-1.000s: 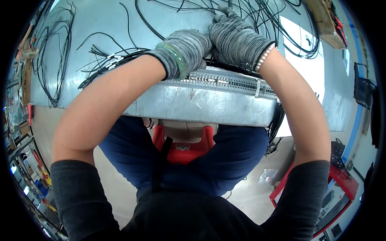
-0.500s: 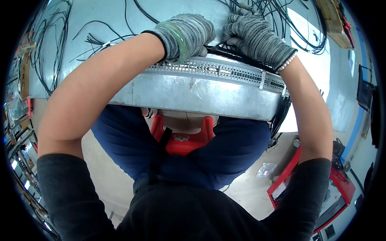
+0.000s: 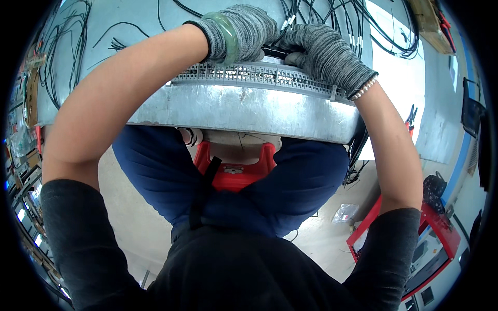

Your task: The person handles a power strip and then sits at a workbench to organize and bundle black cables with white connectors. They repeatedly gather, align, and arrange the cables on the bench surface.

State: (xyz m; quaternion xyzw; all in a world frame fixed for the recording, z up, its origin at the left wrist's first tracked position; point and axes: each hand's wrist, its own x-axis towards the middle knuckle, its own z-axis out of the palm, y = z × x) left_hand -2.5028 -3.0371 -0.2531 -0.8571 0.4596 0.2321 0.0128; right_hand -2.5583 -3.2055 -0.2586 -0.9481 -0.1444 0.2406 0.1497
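Both my hands wear grey striped knit gloves and meet at the far side of a long grey terminal block strip (image 3: 249, 74). My left hand (image 3: 246, 33), with a green bangle at its wrist, has its fingers curled round a black wire bundle (image 3: 276, 52). Close beside it on the right, my right hand (image 3: 322, 52) is bent over the same bundle, fingers curled and thumb underneath. The fingertips are mostly hidden. Several black wires with white sleeves (image 3: 288, 22) fan out beyond the hands.
The strip lies on a metal table (image 3: 233, 107). Loose black wires (image 3: 78, 41) lie at the left, coiled cables (image 3: 399, 49) at the right over white paper (image 3: 386, 98). A wooden box (image 3: 433, 26) stands far right. Below are a red stool (image 3: 236, 176) and hanging wires (image 3: 357, 155).
My right hand has drawn back from the wires farther off and bent in close to the left one. My left hand keeps its hold. The whole view has shifted slightly.
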